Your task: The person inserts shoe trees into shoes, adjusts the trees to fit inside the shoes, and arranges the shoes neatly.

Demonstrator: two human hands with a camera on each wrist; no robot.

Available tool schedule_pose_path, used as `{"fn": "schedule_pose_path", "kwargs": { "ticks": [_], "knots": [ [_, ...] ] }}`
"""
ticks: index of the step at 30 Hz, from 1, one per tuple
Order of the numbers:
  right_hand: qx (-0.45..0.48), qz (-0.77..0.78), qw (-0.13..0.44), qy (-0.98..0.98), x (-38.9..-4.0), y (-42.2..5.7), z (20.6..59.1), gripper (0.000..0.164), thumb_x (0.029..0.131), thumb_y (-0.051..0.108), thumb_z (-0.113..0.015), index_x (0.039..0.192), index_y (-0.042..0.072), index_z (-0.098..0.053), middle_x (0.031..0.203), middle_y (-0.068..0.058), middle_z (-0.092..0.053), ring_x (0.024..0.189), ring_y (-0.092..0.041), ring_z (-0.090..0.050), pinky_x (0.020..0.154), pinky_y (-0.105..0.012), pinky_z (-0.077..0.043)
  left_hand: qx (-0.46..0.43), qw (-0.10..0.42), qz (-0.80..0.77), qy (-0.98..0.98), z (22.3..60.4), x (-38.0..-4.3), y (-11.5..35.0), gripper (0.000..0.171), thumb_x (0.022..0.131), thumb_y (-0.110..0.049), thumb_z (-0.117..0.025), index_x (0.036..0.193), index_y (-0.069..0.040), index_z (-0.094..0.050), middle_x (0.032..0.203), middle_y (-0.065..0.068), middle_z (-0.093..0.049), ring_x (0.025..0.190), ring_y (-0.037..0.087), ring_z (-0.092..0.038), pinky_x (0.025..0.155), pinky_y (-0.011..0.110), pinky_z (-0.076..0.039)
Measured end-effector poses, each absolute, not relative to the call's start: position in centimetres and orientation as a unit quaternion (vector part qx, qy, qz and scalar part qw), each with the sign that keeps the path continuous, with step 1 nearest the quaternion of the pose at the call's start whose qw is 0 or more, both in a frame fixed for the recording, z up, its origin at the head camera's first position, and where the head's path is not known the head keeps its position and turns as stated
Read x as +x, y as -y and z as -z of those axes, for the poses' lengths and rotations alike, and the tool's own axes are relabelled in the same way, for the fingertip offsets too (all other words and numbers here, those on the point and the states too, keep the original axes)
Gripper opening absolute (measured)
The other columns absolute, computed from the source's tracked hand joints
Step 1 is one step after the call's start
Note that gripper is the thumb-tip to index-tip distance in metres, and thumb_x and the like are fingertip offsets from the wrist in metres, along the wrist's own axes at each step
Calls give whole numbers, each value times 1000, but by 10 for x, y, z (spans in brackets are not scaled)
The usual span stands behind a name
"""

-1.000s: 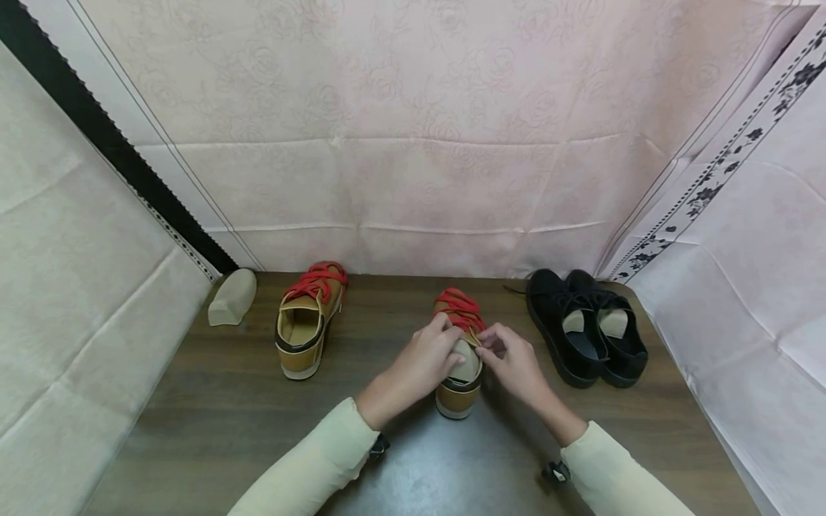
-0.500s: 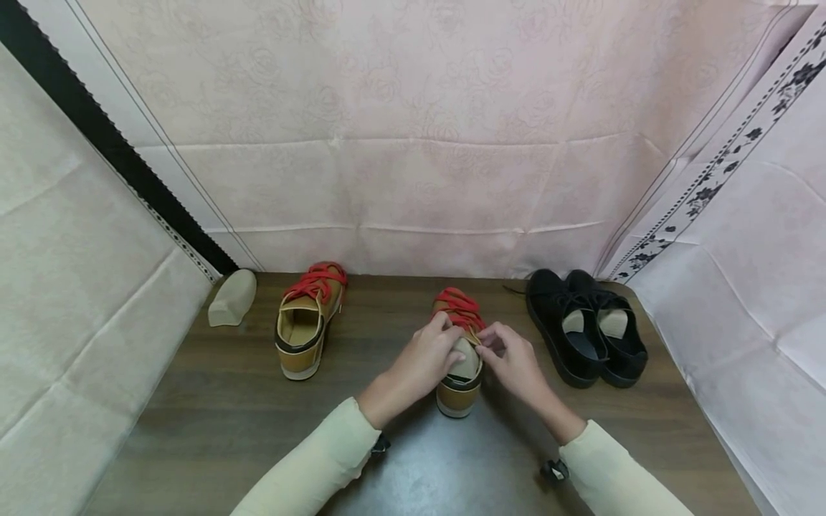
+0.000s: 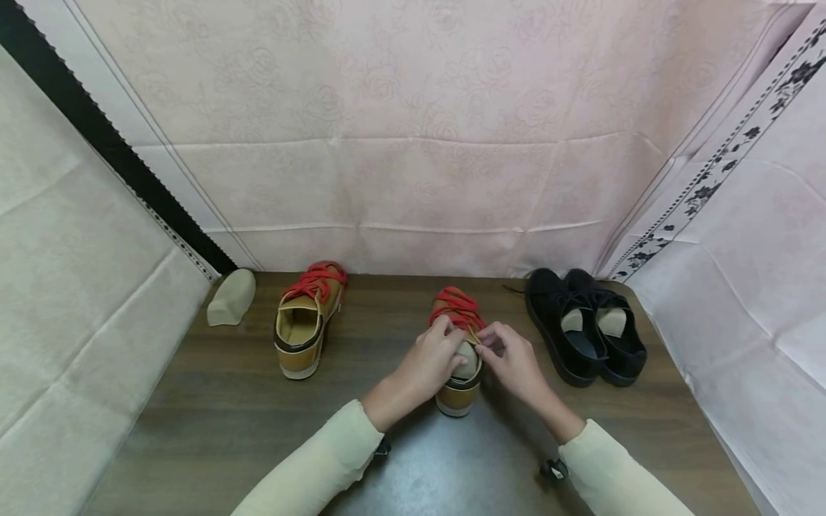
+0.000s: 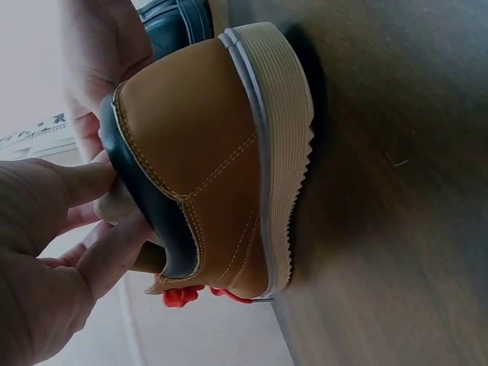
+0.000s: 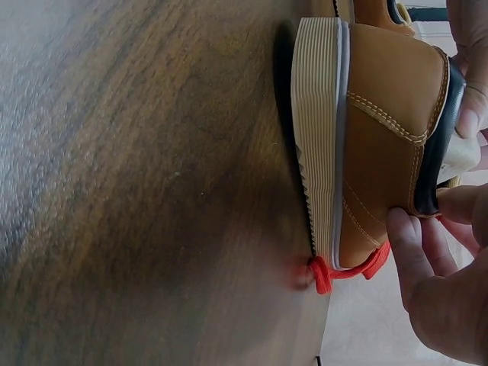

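Observation:
A tan shoe [image 3: 454, 398] with red laces [image 3: 459, 308] stands in the middle of the wooden surface, heel toward me. A pale shoe insert [image 3: 464, 362] sits partly inside its opening. My left hand [image 3: 431, 358] pinches the insert between thumb and fingers, as the left wrist view shows, with its index finger reaching toward the laces. On the other side, my right hand [image 3: 513, 358] pinches the shoe's collar edge beside the tongue, seen closely in the right wrist view. The insert's front end is hidden within the shoe.
The matching tan shoe [image 3: 302, 337] stands to the left, with a second pale insert [image 3: 232, 297] lying beyond it. At right is a pair of black shoes [image 3: 568, 344] with pale inserts inside. Cloth walls [image 3: 387, 179] bound the wooden surface [image 3: 245, 416] behind and on both sides.
Almost nothing differs. My left forearm has shifted very slightly to the right, while both hands keep their places at the tan shoe's opening.

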State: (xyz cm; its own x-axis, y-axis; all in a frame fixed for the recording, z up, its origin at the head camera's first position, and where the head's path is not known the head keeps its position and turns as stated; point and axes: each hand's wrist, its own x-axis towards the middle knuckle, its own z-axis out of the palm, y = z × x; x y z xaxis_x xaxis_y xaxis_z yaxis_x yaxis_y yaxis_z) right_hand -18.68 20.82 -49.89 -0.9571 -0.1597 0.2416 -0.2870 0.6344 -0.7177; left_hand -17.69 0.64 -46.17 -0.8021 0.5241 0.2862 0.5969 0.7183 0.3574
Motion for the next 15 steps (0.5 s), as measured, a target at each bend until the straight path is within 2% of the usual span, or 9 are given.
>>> {"fn": "schedule_pose_path", "kwargs": {
  "ticks": [7, 15],
  "knots": [
    [121, -409, 78, 901, -187, -208, 499, 15, 94, 9, -76, 105, 14, -68, 94, -1, -68, 84, -13, -66, 79, -35, -59, -308, 107, 216, 920, 463, -174, -7, 32, 93, -25, -77, 119, -10, -68, 108, 7, -55, 86, 19, -68, 69, 27, -58],
    [123, -407, 76, 902, -187, -207, 498, 15, 94, 9, -76, 105, 14, -68, 95, -1, -68, 84, -13, -66, 79, -34, -59, -310, 117, 203, 921, 466, -174, -8, 34, 90, -24, -81, 118, -11, -67, 109, 7, -56, 88, 19, -68, 71, 29, -60]
  ]
}}
